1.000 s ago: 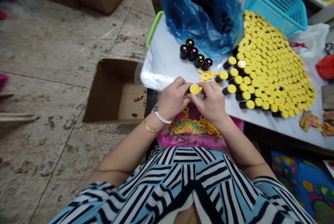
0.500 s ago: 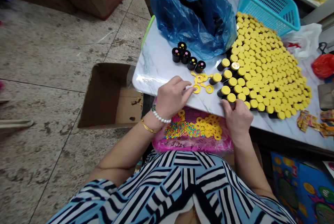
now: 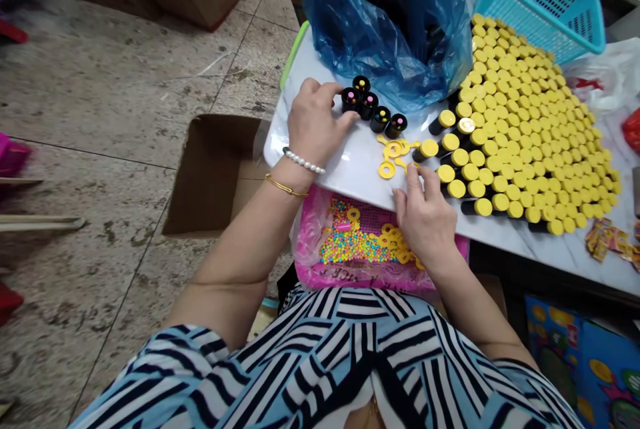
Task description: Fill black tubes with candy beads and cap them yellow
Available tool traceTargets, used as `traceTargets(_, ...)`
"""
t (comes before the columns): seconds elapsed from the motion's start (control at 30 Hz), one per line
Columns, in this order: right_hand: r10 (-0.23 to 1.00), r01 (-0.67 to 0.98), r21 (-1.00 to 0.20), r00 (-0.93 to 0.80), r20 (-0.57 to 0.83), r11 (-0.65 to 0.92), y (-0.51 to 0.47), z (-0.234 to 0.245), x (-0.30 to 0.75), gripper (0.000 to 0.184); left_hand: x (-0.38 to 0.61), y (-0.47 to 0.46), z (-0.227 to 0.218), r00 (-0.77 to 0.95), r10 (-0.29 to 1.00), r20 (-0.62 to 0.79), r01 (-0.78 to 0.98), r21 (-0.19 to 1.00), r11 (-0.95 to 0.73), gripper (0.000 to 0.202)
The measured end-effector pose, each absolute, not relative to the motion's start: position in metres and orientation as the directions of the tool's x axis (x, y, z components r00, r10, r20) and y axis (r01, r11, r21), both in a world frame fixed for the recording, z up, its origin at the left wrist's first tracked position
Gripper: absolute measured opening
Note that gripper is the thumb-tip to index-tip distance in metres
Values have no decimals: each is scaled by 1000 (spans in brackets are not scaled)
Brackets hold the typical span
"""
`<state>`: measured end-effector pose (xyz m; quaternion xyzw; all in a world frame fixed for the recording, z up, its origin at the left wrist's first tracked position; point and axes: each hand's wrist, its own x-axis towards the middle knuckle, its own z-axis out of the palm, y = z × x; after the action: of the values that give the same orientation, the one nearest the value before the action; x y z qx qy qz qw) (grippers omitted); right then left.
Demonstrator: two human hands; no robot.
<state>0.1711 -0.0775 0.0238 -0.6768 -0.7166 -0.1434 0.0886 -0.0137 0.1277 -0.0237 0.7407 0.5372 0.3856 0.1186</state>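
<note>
the left hand point(image 3: 314, 123) is moving away from the yellow rings and reaching up to the black tubes point(image 3: 367, 105), while the right hand point(image 3: 425, 215) is coming back from the capped row point(image 3: 450, 143). the left hand is curving, its fingertips point(image 3: 351, 119) touching the nearest tube, though i cannot tell whether it is gripping. the right hand is lying open, holding nothing, just beside the yellow rings point(image 3: 386, 169). the tubes are standing in a cluster on the marble table top point(image 3: 345, 175); they are probably light, stiff and slick, best pinched around the body. the pink tray point(image 3: 313, 275) of beads point(image 3: 350, 245) is sitting below the table edge.
</note>
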Motion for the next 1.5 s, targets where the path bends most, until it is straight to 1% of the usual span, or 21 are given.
traceTargets(0.07,971,994,109,-25,237,-1,-75,22,173,51,-18,127,-22,114,893,436,702,600,-383,31)
traceTargets(0.1,975,993,113,-15,221,-11,-77,22,176,51,-21,123,-20,112,893,435,701,602,-381,29)
traceTargets(0.23,972,996,89,-41,233,20,-98,21,184,43,-34,82,-3,152,898,412,709,588,-389,24)
traceTargets(0.33,974,996,70,-73,214,59,-109,20,186,35,-33,39,6,267,890,371,667,596,-448,23)
traceTargets(0.43,976,996,-12,-82,201,86,-109,24,185,33,-22,3,6,373,854,364,589,618,-521,25)
traceTargets(0.47,978,992,-71,-89,191,104,-108,27,186,32,-17,-5,5,392,843,368,570,623,-536,29)
traceTargets(0.5,979,981,-155,-92,180,120,-107,32,187,30,-12,-11,3,404,835,374,552,628,-548,32)
traceTargets(0.57,985,913,-394,-39,168,104,-105,43,190,21,-3,-18,0,434,813,389,515,633,-578,34)
traceTargets(0.6,987,845,-531,26,160,64,-103,48,191,17,1,-19,-1,455,797,398,494,631,-598,33)
traceTargets(0.67,975,636,-771,194,112,-38,-100,53,193,14,6,-19,-2,498,761,416,452,624,-637,28)
traceTargets(0.7,962,513,-856,261,80,-68,-97,52,193,15,8,-19,-2,513,745,426,435,618,-654,26)
traceTargets(0.77,949,308,-949,315,27,-75,-89,43,189,18,11,-18,-4,524,728,442,419,611,-672,25)
traceTargets(0.83,945,197,-977,326,-15,-84,-79,31,183,21,11,-17,-5,522,729,443,419,612,-671,25)
traceTargets(0.93,922,121,-981,376,-95,-151,-70,17,174,27,11,-18,-6,526,738,424,423,622,-659,25)
traceTargets(1.03,902,67,-981,409,-137,-179,-69,15,168,26,9,-18,-6,531,737,418,421,625,-657,25)
traceTargets(1.1,897,65,-980,418,-145,-189,-70,17,166,25,8,-17,-5,537,737,410,426,623,-656,25)
traceTargets(1.27,893,110,-972,428,-143,-208,-68,20,164,26,7,-16,-3,549,737,393,436,618,-654,24)
traceTargets(1.37,890,93,-968,423,-173,-232,-67,21,165,27,7,-19,-2,551,749,368,462,613,-641,27)
traceTargets(1.43,889,73,-968,416,-190,-241,-67,22,165,27,8,-21,-1,542,774,327,482,633,-606,32)
traceTargets(1.5,895,87,-970,411,-173,-227,-67,23,165,26,8,-21,1,537,793,288,463,685,-563,35)
